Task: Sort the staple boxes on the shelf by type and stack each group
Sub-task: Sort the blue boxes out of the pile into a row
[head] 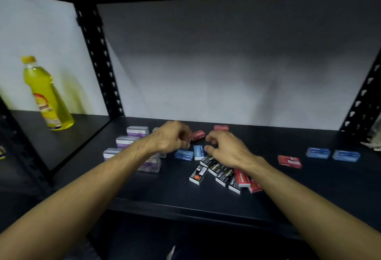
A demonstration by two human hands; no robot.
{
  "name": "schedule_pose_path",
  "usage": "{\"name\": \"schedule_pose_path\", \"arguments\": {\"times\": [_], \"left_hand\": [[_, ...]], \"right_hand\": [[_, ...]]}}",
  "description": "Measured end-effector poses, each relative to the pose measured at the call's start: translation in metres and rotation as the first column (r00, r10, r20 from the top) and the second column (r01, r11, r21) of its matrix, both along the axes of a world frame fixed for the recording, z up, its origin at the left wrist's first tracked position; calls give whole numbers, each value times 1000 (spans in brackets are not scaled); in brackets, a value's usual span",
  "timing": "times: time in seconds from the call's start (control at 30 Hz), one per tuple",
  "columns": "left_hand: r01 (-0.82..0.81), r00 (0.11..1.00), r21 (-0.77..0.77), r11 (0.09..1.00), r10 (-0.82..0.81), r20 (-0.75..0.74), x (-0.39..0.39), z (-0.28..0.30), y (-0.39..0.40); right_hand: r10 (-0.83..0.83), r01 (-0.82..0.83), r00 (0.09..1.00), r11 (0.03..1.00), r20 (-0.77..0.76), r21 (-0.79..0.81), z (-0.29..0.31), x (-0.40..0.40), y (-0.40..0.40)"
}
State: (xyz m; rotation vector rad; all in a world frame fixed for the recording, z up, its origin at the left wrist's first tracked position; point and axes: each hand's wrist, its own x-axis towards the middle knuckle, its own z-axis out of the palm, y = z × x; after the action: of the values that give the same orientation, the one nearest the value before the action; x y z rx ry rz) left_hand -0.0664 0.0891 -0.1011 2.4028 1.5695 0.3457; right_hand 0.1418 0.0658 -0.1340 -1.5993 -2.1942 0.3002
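Observation:
Small staple boxes lie scattered on the dark shelf (299,196). Purple-and-white boxes (125,141) sit at the left, partly under my left forearm. Two blue boxes (184,154) lie in the middle and two more blue boxes (318,152) at the right. Several black boxes (198,174) and red boxes (243,178) are heaped under my right wrist. Single red boxes lie at the back (221,127) and the right (289,161). My left hand (172,138) is curled, its fingertips pinching the end of a tilted red box (199,135). My right hand (225,150) hovers loosely curled over an upright blue box (198,152), holding nothing.
A yellow bottle (47,95) stands in the neighbouring bay at the left, beyond a black perforated upright (99,59). Another upright (362,99) bounds the right side, with something pale (374,136) beside it. A white wall closes the back.

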Motion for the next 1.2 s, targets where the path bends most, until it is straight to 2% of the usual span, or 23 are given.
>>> {"name": "schedule_pose_path", "arguments": {"times": [0.27,0.37,0.5,0.83,1.2], "left_hand": [[114,974,13,993,-109,-198,-7,-11,0],[140,952,15,990,-131,-277,-3,-14,1],[119,944,-4,993,-114,-309,1,-18,6],[100,964,-65,993,-113,-240,7,-24,17],[87,991,-156,984,-102,-88,7,-24,16]], "right_hand": [[-13,23,993,996,118,-88,-10,-35,5],[-15,29,993,993,121,-112,-9,-35,6],[-18,32,994,991,108,-131,-6,-27,8],[-63,76,995,982,77,-173,-7,-16,14],[-61,58,998,980,-13,-193,-6,-7,19]]}}
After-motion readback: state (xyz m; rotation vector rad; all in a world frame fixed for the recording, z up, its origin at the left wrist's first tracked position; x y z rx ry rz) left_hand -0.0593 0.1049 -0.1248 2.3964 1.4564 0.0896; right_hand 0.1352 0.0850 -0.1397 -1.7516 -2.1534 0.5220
